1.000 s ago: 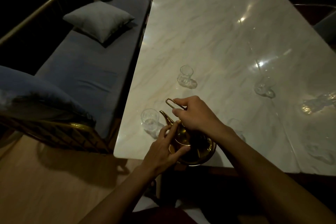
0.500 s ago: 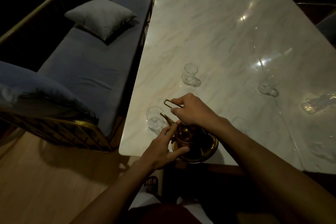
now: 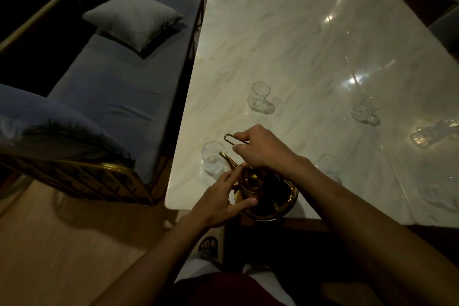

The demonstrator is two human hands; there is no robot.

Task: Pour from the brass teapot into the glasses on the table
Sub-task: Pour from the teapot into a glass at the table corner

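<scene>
far tabletop (image 3: 285, 40) bare (glasses (image 3: 259, 99) nearer)

The scene is dim and warm-toned, with noise and soft detail throughout. The brightest area is the pale marble table (image 3: 285, 40), whose glossy top throws small hard glints of overhead light toward its far right, with streaks of glare running across it. The clear glasses there dissolve into reflections; one at the right edge (image 3: 433, 133) is a smeared bright patch. The brass teapot (image 3: 267, 195) catches only thin gold highlights, its body lost in shadow under the arms. The corners fall to near black. The wooden floor (image 3: 62, 243) is a muted tan with a soft shadow under the bench (image 3: 111, 92). Straight edges bow outward from wide-angle distortion.
</scene>
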